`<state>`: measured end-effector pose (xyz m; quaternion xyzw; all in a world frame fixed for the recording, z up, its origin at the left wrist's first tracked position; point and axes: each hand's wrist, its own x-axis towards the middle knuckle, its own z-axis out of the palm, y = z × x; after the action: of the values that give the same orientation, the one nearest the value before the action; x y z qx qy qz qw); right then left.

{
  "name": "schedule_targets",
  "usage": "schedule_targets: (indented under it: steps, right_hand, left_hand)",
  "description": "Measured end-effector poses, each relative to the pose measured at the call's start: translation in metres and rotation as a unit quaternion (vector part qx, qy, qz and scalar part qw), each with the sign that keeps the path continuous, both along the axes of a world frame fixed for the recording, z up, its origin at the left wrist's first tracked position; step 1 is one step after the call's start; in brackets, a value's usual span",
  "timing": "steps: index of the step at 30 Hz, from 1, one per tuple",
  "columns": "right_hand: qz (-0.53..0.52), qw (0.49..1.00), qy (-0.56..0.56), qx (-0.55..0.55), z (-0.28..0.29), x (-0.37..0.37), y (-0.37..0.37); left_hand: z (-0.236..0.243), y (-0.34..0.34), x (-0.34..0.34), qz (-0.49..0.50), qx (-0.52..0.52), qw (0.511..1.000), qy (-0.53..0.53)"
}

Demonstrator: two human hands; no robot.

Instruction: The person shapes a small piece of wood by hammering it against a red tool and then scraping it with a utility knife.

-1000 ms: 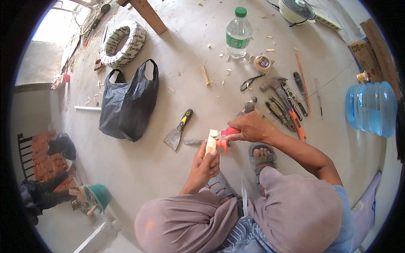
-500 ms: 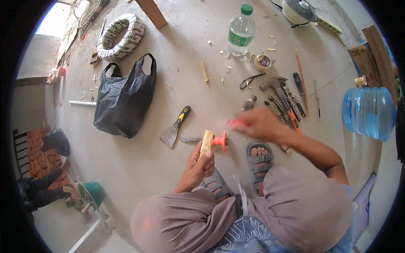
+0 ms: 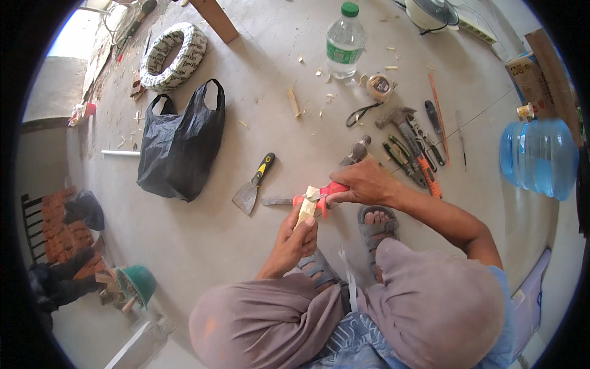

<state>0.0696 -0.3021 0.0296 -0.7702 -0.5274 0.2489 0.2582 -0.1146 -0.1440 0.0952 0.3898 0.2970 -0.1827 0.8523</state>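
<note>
My left hand point(image 3: 295, 238) is closed round the lower end of a short pale wood piece point(image 3: 308, 209), tilted upward. In my closed right hand point(image 3: 364, 182) is a red-handled knife point(image 3: 334, 188); its short blade touches the wood near the top end. Behind the wood, on the floor, lies a chisel point(image 3: 278, 201) with an orange hand guard, partly covered by the wood and the knife. Just beyond my right hand is a hammer with a round metal head point(image 3: 357, 149), its handle hidden. A scraper point(image 3: 253, 187) with a black and yellow grip lies left of the chisel.
Right of my hands lie a claw hammer point(image 3: 407, 132), pliers point(image 3: 402, 158) and a screwdriver point(image 3: 435, 117). Farther off are a tape measure point(image 3: 379, 88), a water bottle point(image 3: 345, 46) and wood chips. A black plastic bag point(image 3: 181, 150) stands left; a blue water jug point(image 3: 536, 158) lies right.
My right hand has come down and left with the knife, bringing its blade onto the wood. My left hand and the wood have shifted slightly right.
</note>
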Motion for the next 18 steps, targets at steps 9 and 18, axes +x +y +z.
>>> schedule_targets:
  steps: [9,18]
  right_hand:
    - [-0.350,0.935,-0.051,-0.024,0.041,0.123,-0.142]
    - [-0.158,0.983,0.072,-0.055,0.033,0.022,-0.013]
  left_hand:
    - [0.023,0.036,-0.056,-0.001,-0.081,0.996,0.028]
    - [0.007,0.022,-0.028,0.042,-0.031,0.999,-0.015]
